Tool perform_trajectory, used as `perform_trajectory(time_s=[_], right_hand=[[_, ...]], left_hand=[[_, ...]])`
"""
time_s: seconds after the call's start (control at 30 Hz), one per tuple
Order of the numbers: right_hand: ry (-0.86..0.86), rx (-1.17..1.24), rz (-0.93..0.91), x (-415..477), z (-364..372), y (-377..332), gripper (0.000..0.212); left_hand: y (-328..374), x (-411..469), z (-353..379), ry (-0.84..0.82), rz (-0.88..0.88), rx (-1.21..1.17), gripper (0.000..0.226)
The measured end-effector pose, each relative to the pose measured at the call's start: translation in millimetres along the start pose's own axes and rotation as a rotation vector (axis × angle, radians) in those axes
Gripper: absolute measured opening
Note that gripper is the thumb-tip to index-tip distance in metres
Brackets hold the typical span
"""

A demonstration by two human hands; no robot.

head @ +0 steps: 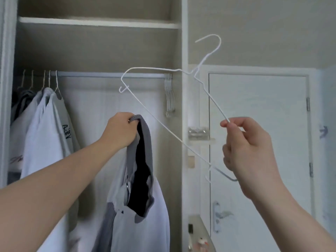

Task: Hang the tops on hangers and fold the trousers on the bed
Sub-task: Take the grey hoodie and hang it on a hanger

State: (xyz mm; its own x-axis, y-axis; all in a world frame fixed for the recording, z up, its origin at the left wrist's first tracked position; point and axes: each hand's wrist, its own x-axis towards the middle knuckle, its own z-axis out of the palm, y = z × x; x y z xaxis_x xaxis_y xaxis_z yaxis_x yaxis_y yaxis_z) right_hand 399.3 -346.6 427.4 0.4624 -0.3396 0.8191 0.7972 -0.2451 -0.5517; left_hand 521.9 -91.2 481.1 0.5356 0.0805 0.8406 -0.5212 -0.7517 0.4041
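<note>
Two hands raised before an open white wardrobe (184,106). Left hand (121,130) grips the grey ribbed collar of a white and grey top (138,206), which hangs limp below the fist, in front of the wardrobe's interior. Right hand (249,148) pinches a thin white wire hanger (163,120) between thumb and forefinger, other fingers curled; hanger tilted, hook uppermost, apart from the top. On the metal rail (109,75): pale hung tops (45,124) at left, bunched bare wire hangers (169,95) at right. White door (258,142) beside
</note>
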Motion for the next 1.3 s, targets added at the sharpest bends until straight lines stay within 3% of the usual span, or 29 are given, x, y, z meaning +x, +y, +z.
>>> perform_trajectory(time_s=[0.3,0.4,0.5,0.6,0.93,1.07,1.3], right_hand=[[0.063,0.152,0.201,-113,-159,-7,0.018],[-0.045,0.149,0.364,-148,-197,-1,0.003],[-0.145,0.226,0.648,-158,-229,13,0.032],[-0.165,0.171,0.801,-164,-249,27,0.032],[-0.259,0.069,0.616,-266,-296,1,0.026],[-0.279,0.009,0.591,-309,-294,-11,0.031],[-0.346,-0.181,0.594,-329,-296,-2,0.023]], left_hand=[[65,-142,13,-0.212,-0.11,0.073,0.03],[79,-180,18,-0.277,-0.164,0.053,0.029],[93,-218,25,-0.369,-0.201,0.017,0.029],[105,-253,33,-0.461,-0.234,-0.007,0.03],[128,-333,57,-0.716,-0.247,0.091,0.03],[137,-347,64,-0.72,-0.322,-0.027,0.04],[136,-352,68,-0.675,-0.414,-0.126,0.028]])
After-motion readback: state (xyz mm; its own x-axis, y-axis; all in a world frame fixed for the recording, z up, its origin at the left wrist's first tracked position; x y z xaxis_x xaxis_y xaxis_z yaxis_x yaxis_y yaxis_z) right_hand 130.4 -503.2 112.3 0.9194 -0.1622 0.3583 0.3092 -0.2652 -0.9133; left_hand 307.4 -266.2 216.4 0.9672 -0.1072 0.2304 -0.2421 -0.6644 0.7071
